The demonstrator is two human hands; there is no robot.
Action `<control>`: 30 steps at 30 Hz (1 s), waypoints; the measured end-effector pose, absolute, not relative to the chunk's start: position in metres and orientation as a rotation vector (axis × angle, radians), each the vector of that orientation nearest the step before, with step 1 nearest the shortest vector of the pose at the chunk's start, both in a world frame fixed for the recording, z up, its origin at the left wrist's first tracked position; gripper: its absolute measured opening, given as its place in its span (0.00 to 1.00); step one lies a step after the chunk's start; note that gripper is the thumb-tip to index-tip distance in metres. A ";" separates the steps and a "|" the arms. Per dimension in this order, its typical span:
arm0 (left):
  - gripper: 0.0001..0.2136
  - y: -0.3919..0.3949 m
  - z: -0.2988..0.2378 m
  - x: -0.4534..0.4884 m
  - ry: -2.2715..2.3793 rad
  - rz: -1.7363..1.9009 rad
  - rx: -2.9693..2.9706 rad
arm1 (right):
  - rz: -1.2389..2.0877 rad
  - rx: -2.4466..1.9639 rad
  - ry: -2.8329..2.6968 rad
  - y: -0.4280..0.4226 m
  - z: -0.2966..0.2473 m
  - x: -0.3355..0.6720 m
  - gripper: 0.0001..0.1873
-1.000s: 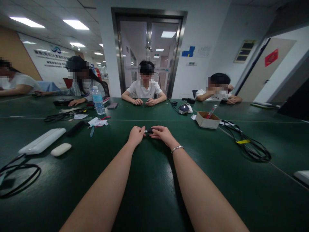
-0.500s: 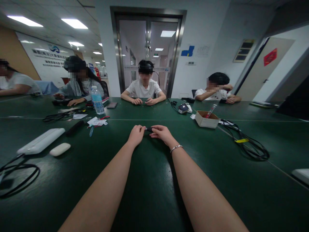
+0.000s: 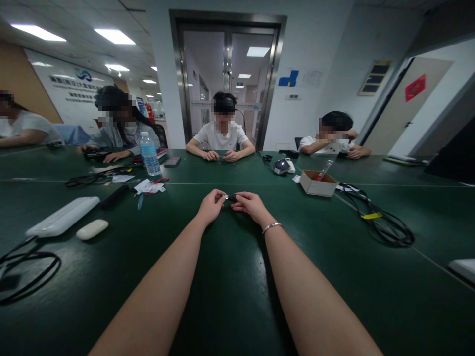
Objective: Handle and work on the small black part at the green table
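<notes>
Both my arms reach straight out over the dark green table (image 3: 237, 277). My left hand (image 3: 210, 206) and my right hand (image 3: 249, 203) meet at the table's middle and pinch the two ends of a small black object with a metal tip (image 3: 230, 197). The object is held just above the table top, mostly hidden by my fingers. A silver bracelet (image 3: 272, 227) sits on my right wrist.
A white keyboard-like bar (image 3: 63, 215) and a white oval piece (image 3: 92, 229) lie at the left, with black cable (image 3: 25, 269). A water bottle (image 3: 149, 154), a cardboard box (image 3: 318, 182) and coiled cables (image 3: 386, 225) lie further out. Several people sit around the far edge.
My hands stay together on the small object; its metal tip shows a little more between my fingers now. The view has barely shifted.
</notes>
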State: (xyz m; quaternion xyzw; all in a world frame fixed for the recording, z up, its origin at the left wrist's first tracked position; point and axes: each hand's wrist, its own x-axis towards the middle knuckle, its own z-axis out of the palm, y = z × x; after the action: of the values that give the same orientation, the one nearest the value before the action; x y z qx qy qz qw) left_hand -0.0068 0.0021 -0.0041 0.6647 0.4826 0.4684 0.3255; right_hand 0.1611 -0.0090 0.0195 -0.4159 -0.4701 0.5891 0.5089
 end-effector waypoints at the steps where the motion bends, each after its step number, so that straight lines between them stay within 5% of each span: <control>1: 0.08 0.002 -0.004 -0.007 1.273 1.218 1.747 | 1.417 -1.003 -1.128 -0.009 0.019 0.161 0.04; 30: 0.19 -0.004 0.004 -0.008 1.421 1.043 1.867 | 1.450 -0.941 -1.169 -0.011 0.019 0.163 0.08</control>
State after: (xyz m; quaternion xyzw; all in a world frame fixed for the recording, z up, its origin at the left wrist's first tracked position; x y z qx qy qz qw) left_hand -0.0076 -0.0041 0.0038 0.6974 0.5309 0.3894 0.2830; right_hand 0.1634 -0.0112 0.0193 -0.3896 -0.4842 0.6003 0.5034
